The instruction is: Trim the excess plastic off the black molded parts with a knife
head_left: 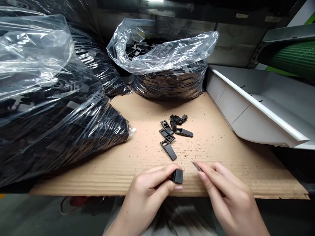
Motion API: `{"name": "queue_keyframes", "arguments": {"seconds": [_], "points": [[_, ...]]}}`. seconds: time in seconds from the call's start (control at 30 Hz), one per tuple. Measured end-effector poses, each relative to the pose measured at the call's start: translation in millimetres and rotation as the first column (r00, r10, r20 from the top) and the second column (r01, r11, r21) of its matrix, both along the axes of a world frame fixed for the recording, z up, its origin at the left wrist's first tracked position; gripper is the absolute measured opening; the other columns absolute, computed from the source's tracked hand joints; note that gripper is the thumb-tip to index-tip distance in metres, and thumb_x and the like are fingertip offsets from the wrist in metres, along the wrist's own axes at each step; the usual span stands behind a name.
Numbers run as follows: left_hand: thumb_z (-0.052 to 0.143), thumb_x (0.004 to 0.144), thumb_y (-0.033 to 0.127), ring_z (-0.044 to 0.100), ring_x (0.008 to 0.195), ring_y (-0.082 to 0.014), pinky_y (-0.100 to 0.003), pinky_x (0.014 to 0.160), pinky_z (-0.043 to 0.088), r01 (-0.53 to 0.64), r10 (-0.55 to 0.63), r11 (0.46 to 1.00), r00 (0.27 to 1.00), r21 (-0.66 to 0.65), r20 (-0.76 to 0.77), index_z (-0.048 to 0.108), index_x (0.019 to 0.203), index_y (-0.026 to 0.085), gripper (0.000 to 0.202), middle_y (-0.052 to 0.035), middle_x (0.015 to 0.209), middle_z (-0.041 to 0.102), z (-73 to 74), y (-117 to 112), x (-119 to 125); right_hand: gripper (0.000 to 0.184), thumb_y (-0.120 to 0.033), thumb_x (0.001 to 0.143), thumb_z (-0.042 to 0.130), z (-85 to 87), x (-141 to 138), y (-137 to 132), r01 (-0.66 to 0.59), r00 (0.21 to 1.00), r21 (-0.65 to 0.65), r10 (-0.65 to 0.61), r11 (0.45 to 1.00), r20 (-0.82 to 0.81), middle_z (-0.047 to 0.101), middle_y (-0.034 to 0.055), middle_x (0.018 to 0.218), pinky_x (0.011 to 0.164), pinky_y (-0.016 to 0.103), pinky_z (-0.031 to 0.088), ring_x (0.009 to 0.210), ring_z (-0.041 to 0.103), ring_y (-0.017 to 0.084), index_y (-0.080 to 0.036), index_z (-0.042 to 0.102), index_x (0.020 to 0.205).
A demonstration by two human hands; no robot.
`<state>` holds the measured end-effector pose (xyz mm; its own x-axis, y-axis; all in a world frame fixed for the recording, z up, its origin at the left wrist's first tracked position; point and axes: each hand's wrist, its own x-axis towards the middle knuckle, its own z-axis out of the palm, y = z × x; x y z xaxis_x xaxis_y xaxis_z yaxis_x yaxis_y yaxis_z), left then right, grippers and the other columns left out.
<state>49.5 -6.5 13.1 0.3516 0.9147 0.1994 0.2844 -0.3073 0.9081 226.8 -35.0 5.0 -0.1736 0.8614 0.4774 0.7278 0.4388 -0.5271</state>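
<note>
**Black plastic parts handled at a cardboard-covered bench**

A sheet of brown corrugated cardboard [137, 157] covers the work surface, flecked with tiny dark shavings. At the back stands an open clear plastic bag full of black parts [167, 65], and a larger clear plastic bag of the same black pieces [49, 108] slumps along the left side. A pale grey plastic tray [258, 105] sits tilted at the right edge.

Near the front edge of the cardboard, the left hand [150, 190] is closed in a pinch, thumb below and fingers above, around a small black rectangular plastic piece [177, 176]. Just beside it, not touching, the right hand [228, 196] grips a thin grey metal blade [196, 166] between curled fingers, its tip pointing toward the held piece across a small gap.

Behind the hands, near the middle of the cardboard, lies a loose cluster of black wedge-shaped plastic parts [173, 132], some overlapping, one lying slightly apart and nearest the hands.
</note>
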Motion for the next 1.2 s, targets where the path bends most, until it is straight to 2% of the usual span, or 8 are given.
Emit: {"name": "queue_keyframes", "arguments": {"seconds": [0.13, 0.23, 0.4, 0.53, 0.67, 1.0, 1.1, 1.2], "points": [[0.061, 0.073, 0.014, 0.058, 0.074, -0.0156, -0.022, 0.067, 0.048, -0.048, 0.048, 0.999, 0.999, 0.019, 0.003, 0.068, 0.09, 0.026, 0.022, -0.0004, 0.08, 0.062, -0.6, -1, -3, 0.022, -0.012, 0.084, 0.045, 2.7, 7, -5, 0.002, 0.994, -0.008, -0.003, 1.0, -0.108, 0.063, 0.002, 0.076, 0.06, 0.02, 0.05, 0.067, 0.061, 0.013, -0.019, 0.056, 0.101], [0.058, 0.078, 0.021, 0.057, 0.066, -0.0138, -0.022, 0.063, 0.048, -0.034, 0.044, 0.99, 0.997, -0.14, 0.068, 0.062, 0.101, 0.028, 0.025, 0.001, 0.078, 0.062, -1.3, -4, -6, 0.019, -0.01, 0.083, 0.046, 1.6, 7, -7, 0.009, 0.989, -0.002, -0.009, 1.0, -0.149, 0.062, -0.0008, 0.07, 0.057, 0.017, 0.049, 0.06, 0.06, 0.01, -0.02, 0.056, 0.096], [0.049, 0.085, 0.029, 0.058, 0.064, -0.0103, -0.016, 0.059, 0.046, 0.035, 0.049, 0.962, 0.954, -0.273, 0.297, 0.055, 0.092, 0.025, 0.01, 0.0024, 0.076, 0.061, -3.2, -8, -4, 0.016, -0.011, 0.083, 0.046, -1.0, -2, -6, -0.042, 0.992, 0.018, 0.044, 0.999, -0.119, 0.061, 0.0015, 0.074, 0.058, 0.021, 0.048, 0.066, 0.061, 0.013, -0.022, 0.056, 0.092], [0.053, 0.082, 0.02, 0.061, 0.074, -0.0113, -0.018, 0.068, 0.048, -0.077, 0.158, 0.955, 0.949, -0.286, 0.273, 0.048, 0.114, 0.03, 0.034, 0.0023, 0.085, 0.064, -3.4, -6, 1, 0.023, -0.006, 0.081, 0.048, -1.3, -12, -4, -0.06, 0.987, 0.09, 0.072, 0.994, -0.143, 0.065, 0.0042, 0.083, 0.063, 0.024, 0.049, 0.07, 0.061, 0.014, -0.019, 0.053, 0.099], [0.057, 0.078, 0.016, 0.06, 0.084, -0.013, -0.017, 0.075, 0.046, -0.144, 0.185, 0.964, 0.967, -0.223, 0.176, 0.066, 0.087, 0.024, 0.016, 0.0021, 0.09, 0.066, -1.1, -6, 0, 0.024, -0.002, 0.078, 0.051, 0.4, -20, 0, -0.106, 0.991, 0.159, 0.117, 0.982, -0.065, 0.063, 0.0064, 0.077, 0.062, 0.027, 0.049, 0.07, 0.06, 0.016, -0.013, 0.054, 0.099], [0.057, 0.08, 0.012, 0.057, 0.089, -0.0082, -0.009, 0.078, 0.041, -0.067, 0.109, 0.982, 0.965, -0.175, 0.24, 0.066, 0.089, 0.034, 0.026, 0.0099, 0.091, 0.064, -0.8, -3, -4, 0.029, 0.001, 0.075, 0.054, -1.2, -24, 6, -0.117, 0.991, 0.275, 0.129, 0.954, -0.028, 0.063, 0.0092, 0.078, 0.06, 0.027, 0.048, 0.07, 0.058, 0.017, -0.01, 0.056, 0.101], [0.056, 0.08, 0.011, 0.057, 0.09, -0.0088, -0.01, 0.08, 0.041, -0.01, 0.05, 0.989, 0.962, -0.148, 0.269, 0.066, 0.09, 0.033, 0.026, 0.0091, 0.091, 0.064, -1.4, -2, -7, 0.02, -0.003, 0.078, 0.049, 6.0, -25, 7, -0.162, 0.975, 0.067, 0.171, 0.984, -0.143, 0.059, 0.0028, 0.068, 0.056, 0.021, 0.046, 0.06, 0.057, 0.012, -0.015, 0.057, 0.092], [0.057, 0.081, 0.012, 0.057, 0.09, -0.0115, -0.015, 0.082, 0.042, 0.026, 0.013, 0.991, 0.959, -0.132, 0.284, 0.067, 0.089, 0.03, 0.022, 0.0064, 0.091, 0.064, -2.0, -2, -8, 0.018, -0.011, 0.083, 0.044, 16.2, -26, 7, -0.276, 0.925, -0.198, 0.204, 0.941, -0.321, 0.049, -0.0042, 0.056, 0.048, 0.014, 0.04, 0.049, 0.05, 0.007, -0.02, 0.054, 0.07]]}}
